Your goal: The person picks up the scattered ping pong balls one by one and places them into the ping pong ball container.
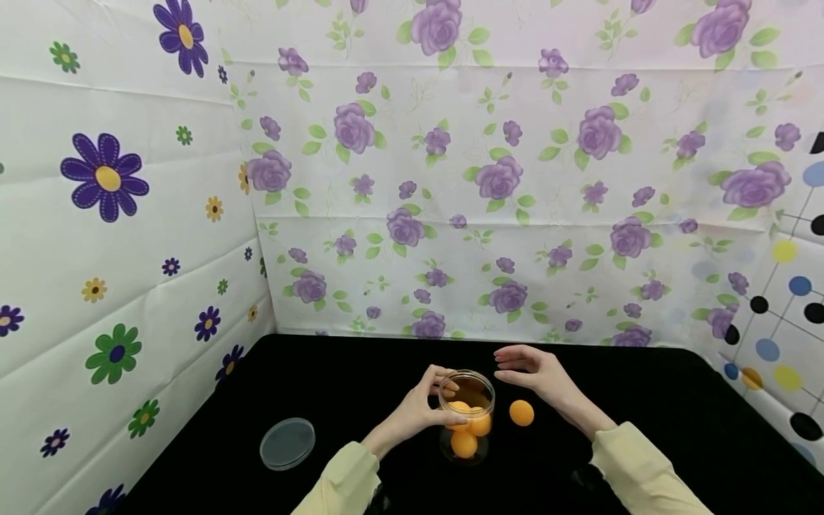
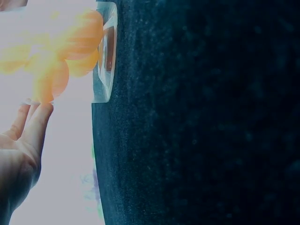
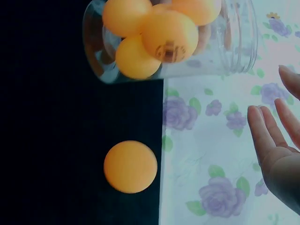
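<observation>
A clear jar (image 1: 481,390) without its lid stands upright on the black table, with several orange ping-pong balls (image 1: 464,444) inside. My left hand (image 1: 417,409) grips the jar near its mouth from the left, thumb across the near side and fingers behind. To the right of the rim, my right hand (image 1: 539,373) is raised with nothing in it, its fingers pointing towards the jar. One loose orange ping-pong ball (image 1: 521,413) lies just right of the jar, below the right hand. Dark printing shows on one ball (image 3: 169,36) in the right wrist view.
A round clear lid (image 1: 287,444) lies flat on the black table (image 1: 360,357), left of my left forearm. Flower-patterned cloth walls (image 1: 399,286) rise behind the table and at its left; a dotted cloth (image 1: 782,315) hangs at the right.
</observation>
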The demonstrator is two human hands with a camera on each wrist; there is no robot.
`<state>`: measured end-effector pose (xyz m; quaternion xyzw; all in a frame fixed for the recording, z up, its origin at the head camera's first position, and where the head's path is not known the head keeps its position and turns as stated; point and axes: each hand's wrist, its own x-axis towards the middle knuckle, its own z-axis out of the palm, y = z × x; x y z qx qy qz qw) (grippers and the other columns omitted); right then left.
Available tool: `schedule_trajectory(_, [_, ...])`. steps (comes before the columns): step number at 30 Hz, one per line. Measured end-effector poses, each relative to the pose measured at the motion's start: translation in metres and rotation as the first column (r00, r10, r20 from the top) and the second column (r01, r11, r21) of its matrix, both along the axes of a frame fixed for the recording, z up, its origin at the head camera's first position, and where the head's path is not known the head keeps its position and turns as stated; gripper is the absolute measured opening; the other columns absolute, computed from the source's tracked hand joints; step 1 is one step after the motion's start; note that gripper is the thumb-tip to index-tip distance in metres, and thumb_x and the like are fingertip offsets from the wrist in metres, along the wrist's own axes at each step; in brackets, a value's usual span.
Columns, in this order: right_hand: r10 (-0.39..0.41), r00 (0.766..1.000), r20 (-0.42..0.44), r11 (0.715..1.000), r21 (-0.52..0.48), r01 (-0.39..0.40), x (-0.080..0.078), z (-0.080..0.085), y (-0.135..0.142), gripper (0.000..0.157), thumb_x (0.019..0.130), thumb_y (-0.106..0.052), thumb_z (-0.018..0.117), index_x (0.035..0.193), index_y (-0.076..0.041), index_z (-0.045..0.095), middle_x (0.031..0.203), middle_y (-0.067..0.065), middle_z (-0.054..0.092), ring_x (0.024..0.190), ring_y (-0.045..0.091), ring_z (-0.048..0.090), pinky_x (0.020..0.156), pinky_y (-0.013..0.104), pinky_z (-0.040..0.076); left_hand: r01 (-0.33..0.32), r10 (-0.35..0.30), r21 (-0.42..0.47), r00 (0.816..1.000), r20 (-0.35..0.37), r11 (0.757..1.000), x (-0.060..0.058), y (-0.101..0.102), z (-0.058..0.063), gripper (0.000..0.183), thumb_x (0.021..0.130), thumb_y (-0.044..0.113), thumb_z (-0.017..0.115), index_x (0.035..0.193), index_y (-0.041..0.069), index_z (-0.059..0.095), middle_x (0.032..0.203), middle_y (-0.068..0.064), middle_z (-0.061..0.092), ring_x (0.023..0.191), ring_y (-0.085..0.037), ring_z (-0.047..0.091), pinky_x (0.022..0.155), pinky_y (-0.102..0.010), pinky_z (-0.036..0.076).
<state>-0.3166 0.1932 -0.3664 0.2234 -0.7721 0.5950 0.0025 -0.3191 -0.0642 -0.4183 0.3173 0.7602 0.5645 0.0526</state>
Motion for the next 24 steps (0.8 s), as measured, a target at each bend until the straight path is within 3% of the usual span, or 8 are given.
schedule_trajectory(11, [-0.059,0.998,0.034,0.997,0.056,0.057,-0.006,-0.014,0.017,0.050,0.080,-0.022,0.070,0.120,0.003,0.053,0.114,0.016,0.056,0.099,0.028,0.055,0.080,0.039,0.045,-0.002,0.003,-0.009,1.000,0.005,1.000,-0.001,0.001,-0.002,0.058,0.078,0.035,0.071,0.125,0.027,0.038,0.117,-0.002,0.047,0.103,-0.022,0.044,0.081,-0.039,0.039])
schedule_trajectory(24, [-0.047,0.995,0.086,0.993,0.116,0.037,-0.008,-0.030,0.037,0.049,0.084,-0.021,0.067,0.121,0.005,0.050,0.115,0.018,0.054,0.099,0.028,0.055,0.082,0.043,0.043,0.014,-0.014,-0.002,1.000,0.022,1.000,-0.001,-0.001,0.001,0.058,0.078,0.035,0.071,0.125,0.027,0.038,0.118,-0.002,0.046,0.105,-0.023,0.043,0.081,-0.039,0.039])
